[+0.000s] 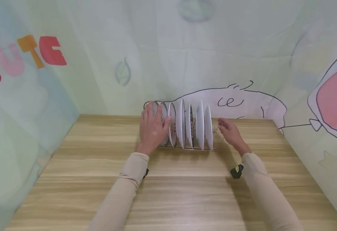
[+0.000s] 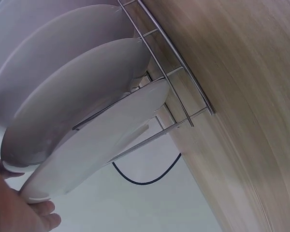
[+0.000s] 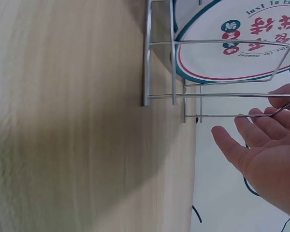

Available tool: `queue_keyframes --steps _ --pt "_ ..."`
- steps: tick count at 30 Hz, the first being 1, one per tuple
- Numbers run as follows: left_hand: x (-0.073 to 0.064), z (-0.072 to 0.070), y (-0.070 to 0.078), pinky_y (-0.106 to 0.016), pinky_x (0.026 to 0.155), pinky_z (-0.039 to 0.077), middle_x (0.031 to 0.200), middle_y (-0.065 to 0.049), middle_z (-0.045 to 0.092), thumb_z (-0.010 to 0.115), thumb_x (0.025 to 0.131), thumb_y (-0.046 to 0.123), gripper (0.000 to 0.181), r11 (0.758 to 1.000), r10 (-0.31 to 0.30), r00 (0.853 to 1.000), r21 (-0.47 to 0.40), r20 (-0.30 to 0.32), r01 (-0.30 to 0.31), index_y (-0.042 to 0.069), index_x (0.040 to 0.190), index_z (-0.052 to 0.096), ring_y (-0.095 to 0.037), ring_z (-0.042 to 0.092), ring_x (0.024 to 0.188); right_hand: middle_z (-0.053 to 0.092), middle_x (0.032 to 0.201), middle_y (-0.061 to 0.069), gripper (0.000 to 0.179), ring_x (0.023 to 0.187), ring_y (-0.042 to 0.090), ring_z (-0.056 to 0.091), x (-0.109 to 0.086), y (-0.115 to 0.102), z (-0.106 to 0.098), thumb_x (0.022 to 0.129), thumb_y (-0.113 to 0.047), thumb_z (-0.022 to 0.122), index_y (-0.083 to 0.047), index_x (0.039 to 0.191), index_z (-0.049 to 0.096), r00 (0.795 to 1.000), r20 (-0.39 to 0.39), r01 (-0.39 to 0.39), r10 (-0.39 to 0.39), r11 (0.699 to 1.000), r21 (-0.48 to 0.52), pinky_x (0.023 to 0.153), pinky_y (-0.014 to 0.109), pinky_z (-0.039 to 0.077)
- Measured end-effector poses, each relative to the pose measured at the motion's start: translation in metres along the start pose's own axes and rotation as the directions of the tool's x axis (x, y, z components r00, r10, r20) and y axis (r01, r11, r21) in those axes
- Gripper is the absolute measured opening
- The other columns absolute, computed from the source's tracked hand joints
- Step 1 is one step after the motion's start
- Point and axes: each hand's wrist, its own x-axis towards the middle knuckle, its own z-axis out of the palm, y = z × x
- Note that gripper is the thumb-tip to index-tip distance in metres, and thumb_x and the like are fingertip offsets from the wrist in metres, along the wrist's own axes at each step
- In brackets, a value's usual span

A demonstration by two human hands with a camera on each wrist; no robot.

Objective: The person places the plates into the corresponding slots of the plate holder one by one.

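Note:
Several white plates stand on edge, side by side, in a wire dish rack on the table. At the rack's left end, my left hand covers the nearest plates from the front. The left wrist view has its fingers curled over the rim of the end plate, with another fingertip between plates. My right hand is at the opposite end, its thumb and fingers pinching the rack's outer wire loop. Beside it, the right wrist view has a plate with a green-and-red rim and printed lettering.
The wood-grain table carries the rack near its back edge. Printed cloth walls rise behind and on both sides, close behind the plates. A dark wrist camera hangs beside the right cuff.

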Motion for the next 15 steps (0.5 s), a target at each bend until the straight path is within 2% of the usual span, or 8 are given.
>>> queue_keyframes --steps 3,10,15 --pt "-0.001 0.0 0.001 -0.055 0.122 0.023 0.159 -0.028 0.028 0.041 0.102 0.047 0.064 1.0 -0.013 1.0 0.02 0.005 0.013 0.003 0.149 0.042 -0.044 0.027 0.149 0.042 0.149 0.032 0.047 0.139 0.047 0.042 -0.002 0.001 0.001 0.103 -0.006 0.041 0.005 0.149 0.036 1.0 0.001 0.005 -0.005 1.0 0.012 0.112 0.055 0.042" --pt "0.0 -0.002 0.004 -0.056 0.124 0.016 0.163 -0.025 0.024 0.037 0.103 0.05 0.064 0.999 -0.04 0.999 0.025 0.03 0.04 0.007 0.151 0.04 -0.042 0.023 0.151 0.046 0.146 0.032 0.045 0.138 0.048 0.042 -0.009 0.004 0.001 0.102 -0.008 0.044 0.005 0.145 0.041 0.999 -0.038 0.037 -0.038 0.999 -0.026 0.115 0.058 0.035" --pt "0.002 -0.003 0.004 -0.057 0.124 0.016 0.162 -0.023 0.026 0.037 0.103 0.049 0.063 0.998 -0.046 0.999 0.035 0.03 0.045 0.008 0.15 0.042 -0.042 0.024 0.151 0.048 0.146 0.03 0.045 0.138 0.046 0.044 -0.017 0.006 0.002 0.102 -0.01 0.046 0.004 0.145 0.042 0.997 -0.058 0.039 -0.041 0.999 -0.028 0.116 0.056 0.036"
